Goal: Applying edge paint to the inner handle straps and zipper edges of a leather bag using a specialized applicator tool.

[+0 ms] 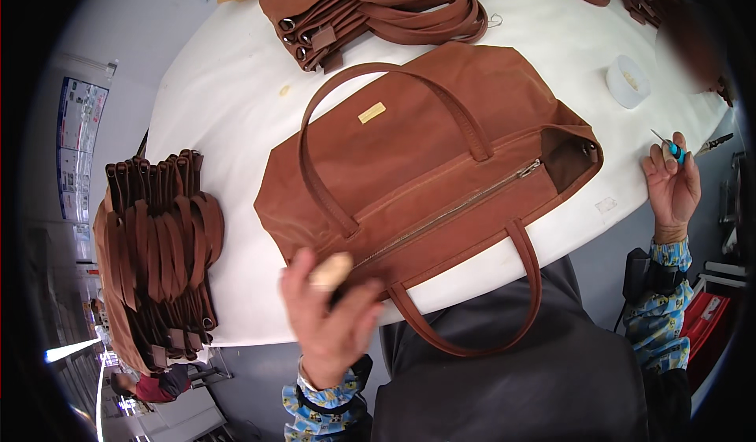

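A brown handbag (417, 159) lies on the white table, a small gold plate on its side and a zipper (449, 214) along its top. One handle (394, 72) arches over the body; the other (504, 347) hangs past the table edge. At the bag's near left corner, my left hand (335, 324) is smeared by motion and closed around a small tan, rounded object (331, 271) whose kind is unclear. Off the table's right side, my right hand (671, 186) grips a small tool with a blue handle (675, 152) and a thin metal point.
Stacked brown bag pieces with straps (161, 253) sit at the left table edge, and another pile (378, 9) at the back. A white cup (627, 81) stands at the far right of the table (213, 88). Another person (161, 383) is in the background, lower left.
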The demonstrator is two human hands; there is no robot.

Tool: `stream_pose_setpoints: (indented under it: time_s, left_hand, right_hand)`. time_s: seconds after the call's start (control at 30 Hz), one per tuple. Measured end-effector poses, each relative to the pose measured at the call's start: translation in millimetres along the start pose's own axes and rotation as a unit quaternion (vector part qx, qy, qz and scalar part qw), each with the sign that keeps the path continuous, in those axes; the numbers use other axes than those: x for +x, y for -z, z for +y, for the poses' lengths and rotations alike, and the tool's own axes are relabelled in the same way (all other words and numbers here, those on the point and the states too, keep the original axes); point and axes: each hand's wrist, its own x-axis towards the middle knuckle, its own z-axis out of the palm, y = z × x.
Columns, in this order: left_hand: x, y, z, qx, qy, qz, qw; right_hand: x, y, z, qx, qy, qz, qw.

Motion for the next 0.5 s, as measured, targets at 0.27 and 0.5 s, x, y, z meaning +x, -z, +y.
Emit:
stream_pose_setpoints:
  time_s: [0.27,0.5]
  left_hand:
    - [33,-20,19,-0.037,-0.076,-0.243,0.966]
    - [33,-6,11,-0.06,-0.068,-0.271,0.958]
  right_hand:
    - [2,-1,2,-0.005,0.0,0.001,1.0]
    - [-1,0,0,-0.014,0.001,-0.001,1.0]
